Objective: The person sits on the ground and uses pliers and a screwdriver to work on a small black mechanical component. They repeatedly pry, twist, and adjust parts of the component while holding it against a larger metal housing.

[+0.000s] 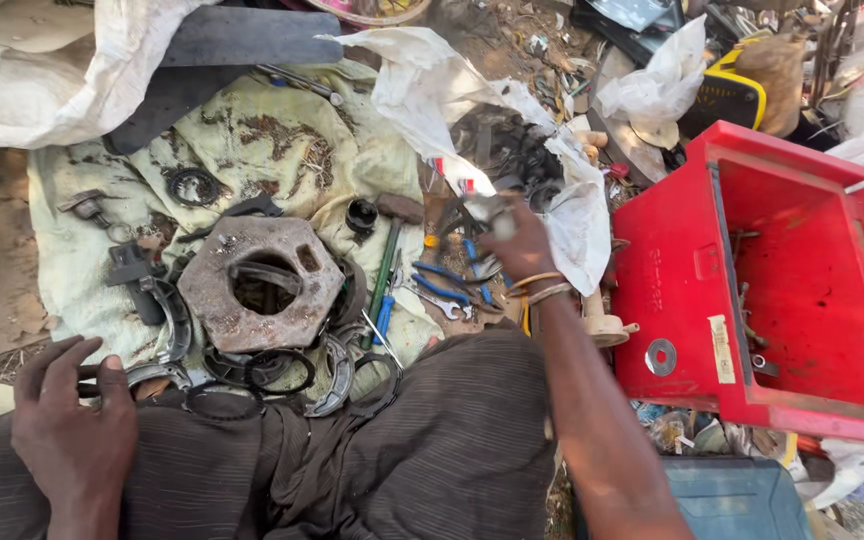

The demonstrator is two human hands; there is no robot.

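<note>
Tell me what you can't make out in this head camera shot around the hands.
- What the right hand grips: a motion-blurred, pale metallic piece; its kind is unreadable.
- Tools below that hand: the blue-handled wrenches are partly hidden by the hand and wrist.
- Red toolbox: cut off by the right edge; its small contents are too small to identify.
- Left hand rests on the knee; its palm is hidden.
</note>
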